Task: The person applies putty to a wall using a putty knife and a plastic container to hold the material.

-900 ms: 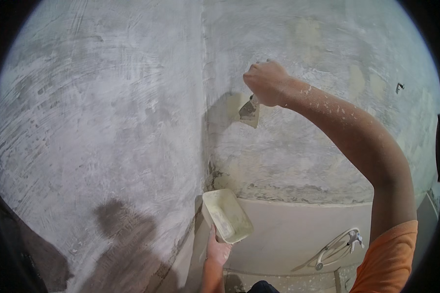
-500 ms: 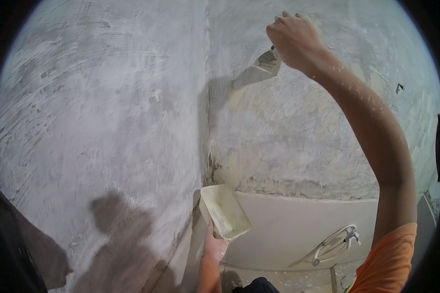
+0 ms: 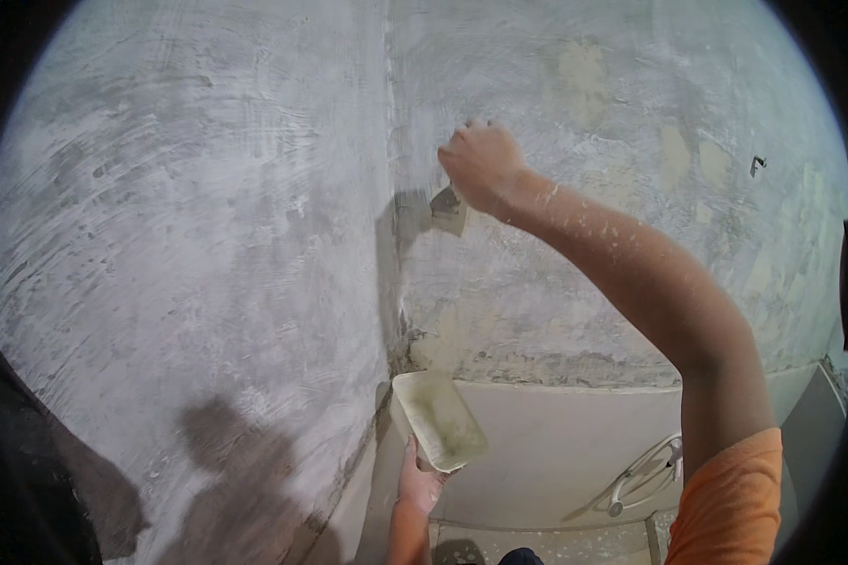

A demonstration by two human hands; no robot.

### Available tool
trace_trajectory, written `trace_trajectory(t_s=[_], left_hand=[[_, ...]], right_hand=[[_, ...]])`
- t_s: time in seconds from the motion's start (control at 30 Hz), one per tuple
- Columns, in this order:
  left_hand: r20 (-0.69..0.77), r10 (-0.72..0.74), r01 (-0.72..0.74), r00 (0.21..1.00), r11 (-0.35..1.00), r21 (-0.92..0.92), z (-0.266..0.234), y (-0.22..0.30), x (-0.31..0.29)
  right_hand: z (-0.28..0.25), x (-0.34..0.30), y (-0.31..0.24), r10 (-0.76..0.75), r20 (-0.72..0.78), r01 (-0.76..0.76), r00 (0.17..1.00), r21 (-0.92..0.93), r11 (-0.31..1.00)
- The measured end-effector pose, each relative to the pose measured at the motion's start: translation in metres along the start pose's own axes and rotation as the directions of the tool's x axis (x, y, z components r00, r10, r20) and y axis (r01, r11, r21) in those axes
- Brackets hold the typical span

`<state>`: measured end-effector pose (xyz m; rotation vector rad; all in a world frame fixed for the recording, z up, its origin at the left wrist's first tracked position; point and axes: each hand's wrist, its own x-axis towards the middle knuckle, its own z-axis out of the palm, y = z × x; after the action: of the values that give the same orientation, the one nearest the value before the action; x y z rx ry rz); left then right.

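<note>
My right hand is closed round the handle of a putty knife, most of which the fist hides. The knife's wide blade is against the plastered wall, a little right of the corner. Lower down, my left hand grips a pale rectangular plastic tub from beneath, the thumb along its side. The tub is tilted with its mouth facing me, and a thin smear of cream putty coats its inside.
A second plastered wall meets the first at the corner on the left. Smooth light panelling runs below, with a hand shower and hose on it. A small metal fitting sticks out at the right.
My right hand has swept the putty knife down and left across the wall toward the corner. The tub in my left hand sits slightly lower in view.
</note>
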<state>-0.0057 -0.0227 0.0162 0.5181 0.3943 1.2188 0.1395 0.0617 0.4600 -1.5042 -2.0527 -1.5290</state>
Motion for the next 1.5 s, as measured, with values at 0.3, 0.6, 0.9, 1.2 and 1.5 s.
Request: trace_trajectory(t_s=[0.3, 0.6, 0.9, 1.2, 1.5], left_hand=[[0.056, -0.02, 0.026, 0.998, 0.995, -0.098, 0.001, 0.001, 0.0], [0.029, 0.123, -0.126, 0.992, 0.984, 0.128, 0.0, 0.005, -0.002], [-0.022, 0.034, -0.032, 0.999, 0.998, 0.058, -0.004, 0.005, -0.004], [-0.101, 0.066, -0.073, 0.993, 0.995, -0.066, 0.011, 0.016, 0.001], [-0.103, 0.143, -0.154, 0.984, 0.982, -0.108, -0.006, 0.013, -0.004]], right_hand=[[-0.046, 0.001, 0.063, 0.117, -0.253, -0.179, 0.96, -0.235, 0.955], [0.013, -0.059, 0.065, 0.323, 0.114, -0.335, 0.939, 0.5, 0.798], [0.126, -0.12, -0.075, 0.745, 0.08, -0.421, 0.662, 0.863, 0.281], [0.209, -0.221, -0.18, 0.766, 0.455, -0.661, 0.455, 0.749, -0.052], [0.17, -0.299, -0.168, 0.694, 0.564, -0.749, 0.447, 0.66, -0.054]])
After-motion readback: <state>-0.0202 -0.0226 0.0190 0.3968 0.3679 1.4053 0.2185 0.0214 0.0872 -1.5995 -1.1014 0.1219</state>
